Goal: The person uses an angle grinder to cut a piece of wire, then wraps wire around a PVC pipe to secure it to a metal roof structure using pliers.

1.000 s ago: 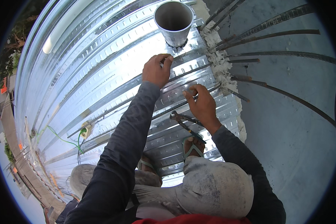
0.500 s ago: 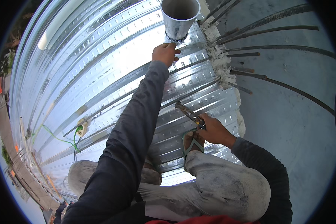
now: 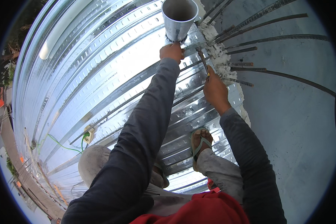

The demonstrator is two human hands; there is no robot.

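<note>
A grey plastic pipe (image 3: pixel 178 27) stands upright on the ribbed metal decking (image 3: pixel 145 61), with dark wire (image 3: pixel 169 39) around its foot. My left hand (image 3: pixel 171 51) is closed right at the near side of that foot, its fingers curled; what they pinch is hidden. Just to the right, my right hand (image 3: pixel 215 90) grips a pair of pincers (image 3: pixel 203 61) by the handles. The head of the pincers points away from me, close to the pipe's base and a little apart from my left hand.
Rebar ends (image 3: pixel 280 37) jut over the rough concrete edge (image 3: pixel 221 61) at the right, beside a smooth grey surface (image 3: pixel 287 123). A thin rod (image 3: pixel 112 115) lies across the decking. Green cord (image 3: pixel 65 146) runs near a pale block (image 3: pixel 89 135) at the left. My sandalled foot (image 3: pixel 201 143) rests on the decking.
My right hand has carried the pincers forward from near my foot toward the pipe's base. My left hand has shifted slightly right, its fingers now more curled. The view has moved a little.
</note>
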